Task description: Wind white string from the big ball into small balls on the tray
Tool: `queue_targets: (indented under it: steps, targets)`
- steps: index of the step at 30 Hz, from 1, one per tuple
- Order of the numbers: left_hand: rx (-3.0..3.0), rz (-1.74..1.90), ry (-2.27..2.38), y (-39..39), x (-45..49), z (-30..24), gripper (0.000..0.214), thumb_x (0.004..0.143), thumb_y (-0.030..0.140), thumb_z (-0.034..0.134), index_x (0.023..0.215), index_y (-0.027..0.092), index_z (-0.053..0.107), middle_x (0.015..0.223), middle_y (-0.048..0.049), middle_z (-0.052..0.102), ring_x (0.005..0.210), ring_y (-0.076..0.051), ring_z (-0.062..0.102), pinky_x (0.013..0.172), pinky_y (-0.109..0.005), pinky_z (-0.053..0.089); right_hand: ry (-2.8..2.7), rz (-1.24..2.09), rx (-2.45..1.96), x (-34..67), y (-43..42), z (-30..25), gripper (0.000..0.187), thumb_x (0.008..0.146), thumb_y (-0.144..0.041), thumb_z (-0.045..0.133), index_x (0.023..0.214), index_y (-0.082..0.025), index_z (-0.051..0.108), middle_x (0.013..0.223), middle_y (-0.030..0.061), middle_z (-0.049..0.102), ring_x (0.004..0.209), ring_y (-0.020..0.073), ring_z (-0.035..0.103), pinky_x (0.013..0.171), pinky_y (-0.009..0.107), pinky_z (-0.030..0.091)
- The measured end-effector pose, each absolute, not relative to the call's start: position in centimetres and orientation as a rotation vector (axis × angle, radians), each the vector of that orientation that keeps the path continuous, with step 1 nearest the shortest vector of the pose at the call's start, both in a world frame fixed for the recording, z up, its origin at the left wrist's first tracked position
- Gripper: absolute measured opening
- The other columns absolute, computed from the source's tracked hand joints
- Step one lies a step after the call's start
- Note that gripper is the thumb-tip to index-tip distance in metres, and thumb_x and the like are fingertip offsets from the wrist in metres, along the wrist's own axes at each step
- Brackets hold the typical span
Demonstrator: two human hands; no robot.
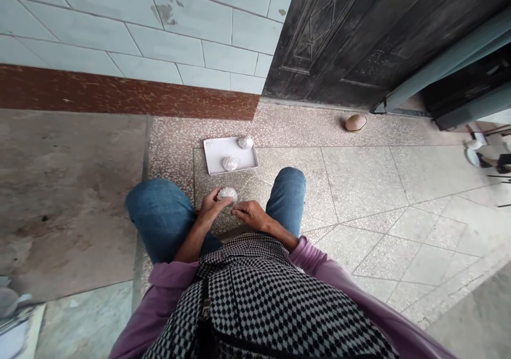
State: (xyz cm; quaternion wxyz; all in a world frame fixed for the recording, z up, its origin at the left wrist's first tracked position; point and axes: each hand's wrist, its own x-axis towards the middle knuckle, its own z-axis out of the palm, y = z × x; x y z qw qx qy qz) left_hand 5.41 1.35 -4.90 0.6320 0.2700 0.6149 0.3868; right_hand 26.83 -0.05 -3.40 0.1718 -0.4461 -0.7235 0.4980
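Observation:
My left hand [213,205] is closed around a ball of white yarn [227,193] between my knees. Close beside it, my right hand [249,212] has its fingers pinched together near the ball's lower right side, at what looks like a strand; the exact grip is too small to see. A thin white strand [255,177] loops above the right hand toward my right knee. In front of my knees a shallow white tray [213,159] lies on the floor. Two more white yarn balls rest in it, one at the front [230,163] and one at the back right [246,143].
A tiled wall [171,45] with a brown base strip stands ahead, and a dark door [339,39] is to its right. A round brownish object [355,123] lies by the door. Stacked items [19,329] are at the lower left.

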Motion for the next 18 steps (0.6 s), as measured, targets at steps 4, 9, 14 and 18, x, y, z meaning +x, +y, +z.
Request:
queue_targets:
  steps: [4, 9, 14, 18]
  targets:
    - [0.708, 0.736, 1.390, 1.2, 5.6, -4.4, 0.057, 0.053, 0.047, 0.103, 0.103, 0.023, 0.089, 0.095, -0.0052, 0.084, 0.108, -0.038, 0.080, 0.090, -0.039, 0.060, -1.986, 1.457, -1.298, 28.2, 2.3, -2.0, 0.033, 0.121, -0.022, 0.092, 0.090, -0.016, 0.083, 0.093, 0.0051, 0.080, 0.092, 0.0187, 0.072, 0.092, 0.029, 0.051]
    - [0.672, 0.654, 1.249, 0.6, 5.7, -3.6, 0.062, 0.060, 0.060, 0.102, 0.107, 0.021, 0.093, 0.108, -0.0120, 0.092, 0.108, -0.038, 0.085, 0.087, -0.039, 0.063, -1.829, 1.492, -1.366, 28.6, 4.9, -1.9, 0.044, 0.120, -0.046, 0.094, 0.090, -0.017, 0.079, 0.087, 0.0024, 0.072, 0.084, 0.0179, 0.064, 0.085, 0.030, 0.047]
    - [0.600, 0.666, 1.184, 0.3, 5.9, -3.7, 0.066, 0.061, 0.063, 0.101, 0.108, 0.018, 0.091, 0.106, -0.0145, 0.091, 0.099, -0.034, 0.085, 0.078, -0.037, 0.065, -1.486, 1.690, -1.358, 27.6, 5.4, -2.8, 0.065, 0.104, -0.071, 0.105, 0.083, -0.021, 0.069, 0.079, -0.0013, 0.061, 0.077, 0.0157, 0.053, 0.075, 0.030, 0.042]
    - [0.569, 0.668, 1.148, 0.3, 5.9, -4.0, 0.064, 0.065, 0.063, 0.100, 0.109, 0.018, 0.087, 0.095, -0.0111, 0.088, 0.081, -0.029, 0.081, 0.068, -0.036, 0.063, -1.361, 1.730, -1.332, 27.0, 5.2, -3.2, 0.072, 0.097, -0.080, 0.106, 0.081, -0.023, 0.066, 0.073, -0.0040, 0.053, 0.074, 0.0150, 0.050, 0.070, 0.030, 0.039]
